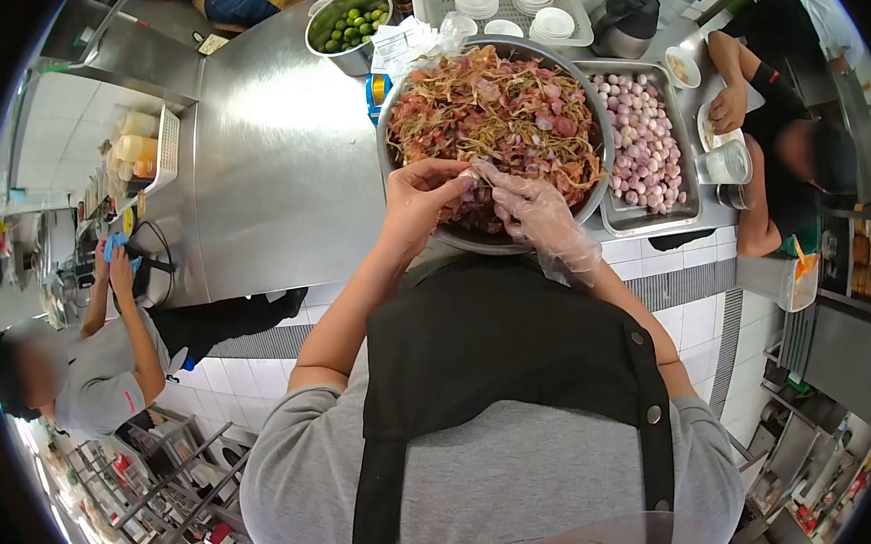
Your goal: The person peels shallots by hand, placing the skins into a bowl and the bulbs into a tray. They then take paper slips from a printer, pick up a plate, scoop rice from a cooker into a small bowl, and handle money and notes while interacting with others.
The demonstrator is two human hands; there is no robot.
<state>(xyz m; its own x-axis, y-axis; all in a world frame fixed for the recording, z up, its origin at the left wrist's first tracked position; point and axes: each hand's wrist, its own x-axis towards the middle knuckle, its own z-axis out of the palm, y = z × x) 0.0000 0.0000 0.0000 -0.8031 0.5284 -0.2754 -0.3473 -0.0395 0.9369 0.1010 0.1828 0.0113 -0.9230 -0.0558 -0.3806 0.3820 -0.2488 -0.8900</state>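
Peeling step under way, by look of it. Left hand (421, 201), bare, and right hand (532, 211), in clear plastic glove, pinch small shallot (472, 177) together over near rim of big round steel bowl (396, 165) heaped with reddish skins. Peeled pinkish shallots fill rectangular steel tray (652, 217) just beside. Next move likely needs firm pinch, skin stripped clean.

Both forearms reach forward; the bare left hand (419, 198) and the gloved right hand (531, 206) meet, fingers curled, fingertips pinching together.

Bare counter (279, 162) left of bowl (395, 95)
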